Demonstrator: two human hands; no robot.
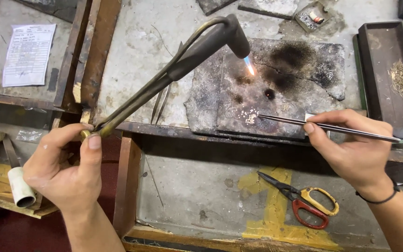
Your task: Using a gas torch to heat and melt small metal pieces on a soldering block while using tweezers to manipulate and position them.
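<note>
My left hand (pixel 66 163) grips the brass end of a long blowtorch (pixel 183 60). Its dark nozzle hangs over a scorched soldering slab (pixel 285 88), and a small blue flame (pixel 249 65) points down at the slab. My right hand (pixel 350 144) holds long steel tweezers (pixel 323 126) like a pen. Their tip rests beside a cluster of tiny pale beads (pixel 251 116) on the slab. A small glowing dark spot (pixel 269 94) lies farther back on the slab.
A second pair of tweezers (pixel 162 100) lies on the bench left of the slab. Red and yellow scissors (pixel 304 200) lie in the drawer below. A dark tray (pixel 390 70) with filings sits at right, and a printed paper (pixel 28 55) at left.
</note>
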